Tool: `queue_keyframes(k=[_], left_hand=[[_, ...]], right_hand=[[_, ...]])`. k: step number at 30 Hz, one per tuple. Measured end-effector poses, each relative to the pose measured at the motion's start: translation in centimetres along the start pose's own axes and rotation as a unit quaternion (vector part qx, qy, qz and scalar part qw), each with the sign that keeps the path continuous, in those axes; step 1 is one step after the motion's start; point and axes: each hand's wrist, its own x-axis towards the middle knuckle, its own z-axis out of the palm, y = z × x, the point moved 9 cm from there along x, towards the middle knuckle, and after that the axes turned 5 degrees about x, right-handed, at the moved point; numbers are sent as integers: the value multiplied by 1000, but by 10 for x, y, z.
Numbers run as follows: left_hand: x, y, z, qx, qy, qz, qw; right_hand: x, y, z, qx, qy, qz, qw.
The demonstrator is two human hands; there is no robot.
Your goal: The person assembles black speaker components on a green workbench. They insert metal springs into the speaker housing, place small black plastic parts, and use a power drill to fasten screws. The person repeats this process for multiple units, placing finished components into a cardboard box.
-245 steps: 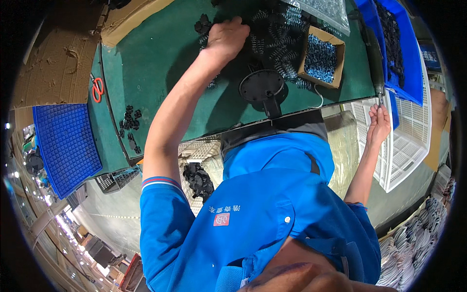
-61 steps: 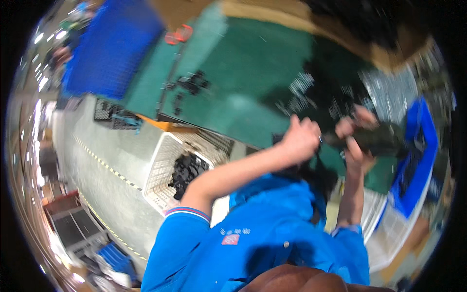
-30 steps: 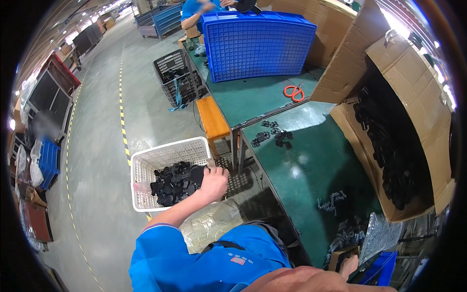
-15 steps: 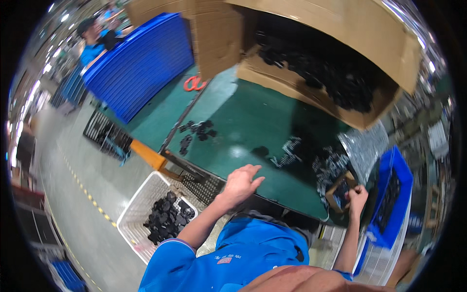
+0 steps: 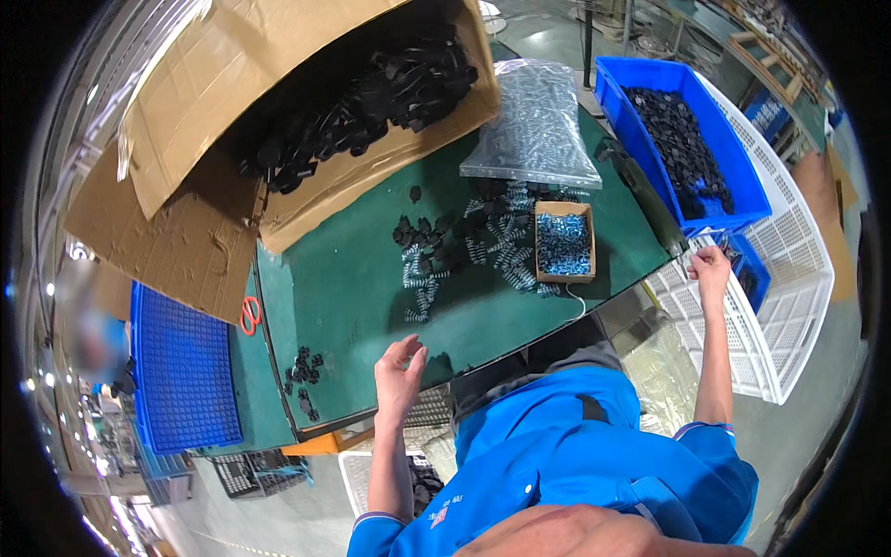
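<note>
My left hand (image 5: 401, 376) hovers at the front edge of the green table, its fingers loosely bent and apart, with nothing in them. At the right, my right hand (image 5: 710, 271) is closed over the rim of a white plastic basket (image 5: 789, 306), thumb and fingers together. Whatever it may hold is too small to make out. A small cardboard box (image 5: 565, 243) of tiny bluish metal parts stands on the table between the hands. Beside it lie loose metal springs (image 5: 506, 243), and more springs (image 5: 422, 288) are mixed with small black parts (image 5: 419, 234).
A large carton (image 5: 362, 176) of black parts lies open at the back. A clear bag (image 5: 534, 121) sits beside it. One blue bin (image 5: 687, 148) holds black pieces at right. Orange-handled scissors (image 5: 250, 316), a few black parts (image 5: 303, 371) and a blue crate (image 5: 186, 371) are at left.
The view has swung toward the right. My right hand has left the small cardboard box and moved to the white basket's rim. My left hand stays near the table's front edge.
</note>
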Motion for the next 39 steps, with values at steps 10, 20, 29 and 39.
queue_keyframes(k=[10, 20, 29, 39], left_hand=[[61, 76, -5, -40, -40, 56, 997], [232, 201, -65, -381, -46, 19, 923], [386, 269, -102, -668, 44, 53, 741], [405, 260, -134, -649, -94, 102, 748]], right_hand=[[0, 18, 15, 20, -29, 4, 999], [-50, 17, -8, -11, 17, 57, 998], [-72, 18, -7, 86, 83, 63, 991], [23, -69, 14, -24, -1, -62, 998]])
